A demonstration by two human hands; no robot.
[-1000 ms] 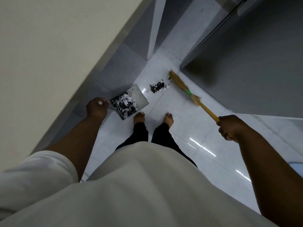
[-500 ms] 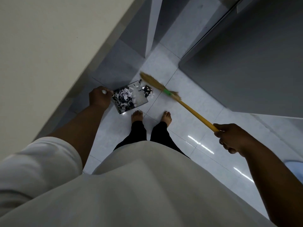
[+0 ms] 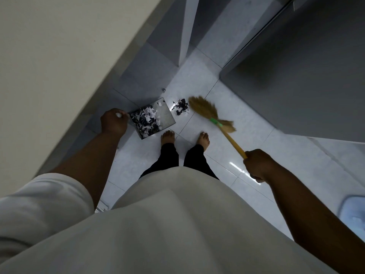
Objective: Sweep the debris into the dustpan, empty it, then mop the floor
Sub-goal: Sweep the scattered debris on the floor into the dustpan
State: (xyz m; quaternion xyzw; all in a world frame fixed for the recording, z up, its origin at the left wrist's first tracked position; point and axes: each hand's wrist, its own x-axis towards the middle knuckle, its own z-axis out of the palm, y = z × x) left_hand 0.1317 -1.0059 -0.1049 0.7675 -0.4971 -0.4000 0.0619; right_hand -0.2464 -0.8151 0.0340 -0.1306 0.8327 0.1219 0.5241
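Observation:
A metal dustpan rests on the white tiled floor by my left foot, half filled with black and white paper scraps. My left hand grips its white handle at the pan's left end. A small pile of dark debris lies on the floor just right of the pan's open edge. The straw broom with a green band and yellow stick has its bristles right beside that pile. My right hand grips the broom's stick low down.
A cream wall with a grey skirting runs along the left. A grey door or cabinet stands at the right, a grey post behind the pan. My bare feet stand close to the dustpan. A pale blue object sits at the right edge.
The broom swept left to the pan's mouth, then swung back right. A small dark pile lies outside the pan again. My left hand kept hold of the dustpan.

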